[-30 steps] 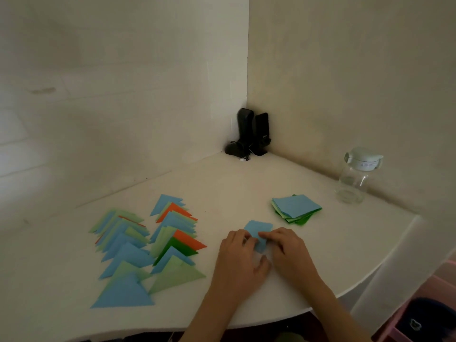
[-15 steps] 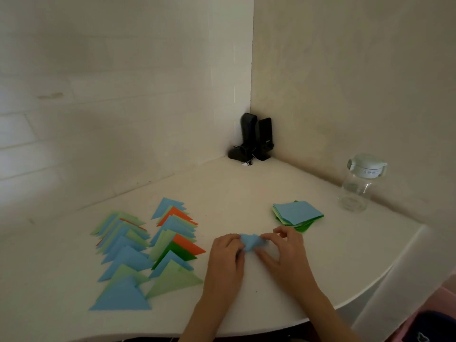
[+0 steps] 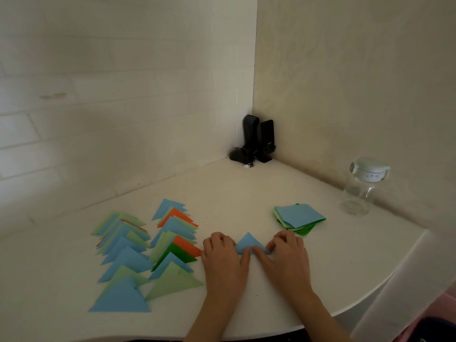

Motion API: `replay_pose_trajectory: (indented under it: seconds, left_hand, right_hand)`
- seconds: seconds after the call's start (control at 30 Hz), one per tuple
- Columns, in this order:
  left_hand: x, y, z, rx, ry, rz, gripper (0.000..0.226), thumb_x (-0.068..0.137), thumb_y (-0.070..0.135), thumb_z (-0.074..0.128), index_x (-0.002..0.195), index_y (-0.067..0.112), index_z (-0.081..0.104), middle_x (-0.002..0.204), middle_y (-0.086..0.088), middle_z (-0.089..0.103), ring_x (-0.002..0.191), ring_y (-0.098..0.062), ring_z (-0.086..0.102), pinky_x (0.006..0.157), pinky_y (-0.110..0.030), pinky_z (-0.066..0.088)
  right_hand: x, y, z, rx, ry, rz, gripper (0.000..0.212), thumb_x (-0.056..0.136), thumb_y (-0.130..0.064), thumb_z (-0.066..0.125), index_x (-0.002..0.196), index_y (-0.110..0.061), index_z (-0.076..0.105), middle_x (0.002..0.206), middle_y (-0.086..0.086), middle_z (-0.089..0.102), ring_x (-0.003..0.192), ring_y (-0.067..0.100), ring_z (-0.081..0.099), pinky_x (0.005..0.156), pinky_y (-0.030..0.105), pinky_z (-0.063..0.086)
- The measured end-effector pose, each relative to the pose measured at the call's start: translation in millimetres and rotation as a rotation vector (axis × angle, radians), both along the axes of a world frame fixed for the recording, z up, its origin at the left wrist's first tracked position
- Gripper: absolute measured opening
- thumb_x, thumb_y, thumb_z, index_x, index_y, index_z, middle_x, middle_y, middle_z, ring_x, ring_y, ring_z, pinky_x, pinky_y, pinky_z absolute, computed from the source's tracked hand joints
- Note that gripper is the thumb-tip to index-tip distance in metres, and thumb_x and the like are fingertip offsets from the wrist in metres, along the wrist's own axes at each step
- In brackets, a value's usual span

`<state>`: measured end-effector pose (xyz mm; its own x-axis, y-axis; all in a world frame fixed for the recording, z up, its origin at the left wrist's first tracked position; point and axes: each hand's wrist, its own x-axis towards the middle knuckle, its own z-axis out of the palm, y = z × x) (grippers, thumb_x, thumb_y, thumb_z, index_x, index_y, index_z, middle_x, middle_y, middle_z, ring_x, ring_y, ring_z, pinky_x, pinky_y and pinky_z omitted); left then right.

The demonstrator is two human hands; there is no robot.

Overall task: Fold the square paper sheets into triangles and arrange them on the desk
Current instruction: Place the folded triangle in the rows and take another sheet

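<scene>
A small blue paper triangle (image 3: 247, 243) lies flat on the white desk (image 3: 246, 193), its point facing away from me. My left hand (image 3: 223, 257) presses its left end with thumb and curled fingers. My right hand (image 3: 286, 255) presses its right end the same way, fingers curled on the lower fold. A stack of square sheets (image 3: 298, 217), blue on top and green beneath, lies just behind my right hand. Two overlapping rows of folded triangles (image 3: 148, 245) in blue, light green, orange and dark green lie left of my hands.
A clear glass jar with a white lid (image 3: 360, 187) stands at the right by the wall. Two black speakers (image 3: 256, 139) stand in the corner at the back. The desk's curved front edge (image 3: 345, 312) runs close under my forearms.
The blue sheet was a square being folded between my hands; now it lies flat as a triangle, and my hands have spread apart to its two ends.
</scene>
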<state>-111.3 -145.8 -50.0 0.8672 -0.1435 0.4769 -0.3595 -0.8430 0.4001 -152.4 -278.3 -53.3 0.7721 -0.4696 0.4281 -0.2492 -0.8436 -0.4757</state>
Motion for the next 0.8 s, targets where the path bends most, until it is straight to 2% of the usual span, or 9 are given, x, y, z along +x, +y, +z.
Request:
replay_pose_trajectory:
  seconds: [0.1,0.23,0.3,0.4,0.5,0.57,0.67,0.73,0.8]
  left_hand:
    - [1,-5,2,0.009,0.023,0.028,0.032,0.081,0.05,0.056,0.086,0.019,0.058,0.093,0.001,0.052,0.088,-0.02,0.048,0.073,-0.034,0.043]
    - [2,-8,5,-0.062,0.066,0.033,0.018,0.076,0.024,0.07,0.089,0.022,0.057,0.093,0.001,0.056,0.088,-0.022,0.051,0.071,-0.032,0.04]
    - [6,-4,6,-0.085,0.093,0.001,0.02,0.081,0.014,0.065,0.098,0.022,0.059,0.101,0.0,0.056,0.096,-0.023,0.05,0.076,-0.032,0.039]
    - [8,0,7,-0.107,0.121,-0.034,0.027,0.086,0.006,0.056,0.107,0.022,0.057,0.11,0.001,0.054,0.103,-0.022,0.045,0.082,-0.029,0.035]
    - [7,0,9,-0.127,0.114,-0.041,0.037,0.08,-0.005,0.056,0.106,0.021,0.059,0.107,0.001,0.056,0.1,-0.021,0.046,0.078,-0.026,0.033]
    - [6,-1,9,-0.139,0.097,-0.084,0.044,0.067,-0.012,0.064,0.1,0.018,0.062,0.097,-0.002,0.06,0.089,-0.024,0.053,0.07,-0.028,0.037]
    - [2,-7,8,-0.077,0.033,-0.13,0.04,0.063,0.003,0.079,0.097,0.015,0.063,0.089,-0.004,0.061,0.079,-0.024,0.056,0.062,-0.031,0.047]
    - [-2,-10,13,-0.023,0.045,-0.136,0.034,0.073,0.021,0.078,0.102,0.016,0.061,0.095,-0.004,0.06,0.085,-0.022,0.054,0.068,-0.033,0.049]
    - [-2,-14,19,0.018,0.129,-0.115,0.034,0.086,0.029,0.065,0.115,0.018,0.053,0.111,-0.004,0.053,0.1,-0.021,0.048,0.081,-0.031,0.045]
  right_hand:
    - [1,2,1,-0.007,0.022,-0.033,0.036,0.074,-0.059,0.065,0.07,-0.025,0.054,0.092,-0.009,0.045,0.085,0.012,0.041,0.073,0.026,0.037]
    - [2,4,7,0.059,0.044,-0.014,0.028,0.077,-0.052,0.065,0.092,-0.031,0.056,0.098,-0.011,0.046,0.095,0.013,0.044,0.077,0.026,0.034]
    - [4,1,11,0.126,0.095,0.022,0.028,0.079,-0.048,0.065,0.101,-0.034,0.053,0.102,-0.012,0.047,0.1,0.012,0.044,0.081,0.027,0.034]
    - [6,-6,14,0.224,0.123,0.082,0.024,0.08,-0.037,0.067,0.1,-0.035,0.055,0.106,-0.012,0.051,0.104,0.011,0.046,0.083,0.028,0.034]
    - [4,-9,11,0.274,0.103,0.116,0.019,0.081,-0.027,0.068,0.096,-0.031,0.058,0.106,-0.01,0.055,0.105,0.014,0.048,0.087,0.03,0.037]
    - [3,-8,10,0.268,0.092,0.108,0.017,0.081,-0.025,0.068,0.095,-0.029,0.06,0.106,-0.009,0.055,0.103,0.014,0.048,0.087,0.03,0.036]
    - [0,-4,10,0.236,0.055,0.098,0.014,0.081,-0.024,0.068,0.092,-0.028,0.06,0.102,-0.01,0.056,0.099,0.014,0.05,0.085,0.029,0.036]
    - [-1,-3,11,0.221,0.046,0.101,0.013,0.081,-0.024,0.067,0.091,-0.028,0.059,0.101,-0.011,0.056,0.097,0.014,0.05,0.084,0.027,0.035]
    - [-2,-3,11,0.221,0.042,0.105,0.012,0.082,-0.025,0.067,0.09,-0.028,0.058,0.1,-0.011,0.055,0.096,0.013,0.049,0.082,0.026,0.034]
